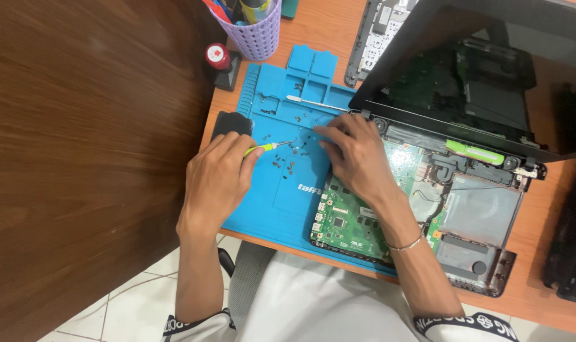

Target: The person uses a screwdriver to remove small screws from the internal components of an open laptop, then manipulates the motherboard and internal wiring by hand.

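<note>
My left hand (pixel 218 180) grips a small screwdriver with a yellow-green handle (pixel 261 149), its tip pointing right over the blue work mat (pixel 269 202). My right hand (pixel 357 155) rests at the mat's edge, fingertips among several loose dark screws (pixel 294 149). Its wrist lies over the green circuit board (pixel 345 218) of an opened laptop (pixel 465 209), whose dark screen (pixel 471 69) stands tilted up behind.
A purple pen cup (pixel 256 31) and a red-capped bottle (pixel 218 58) stand at the back left. A thin white tool (pixel 313 102) lies on the mat's tray section. A removed keyboard part (pixel 380 31) lies behind. Dark brown panel (pixel 79 158) fills the left.
</note>
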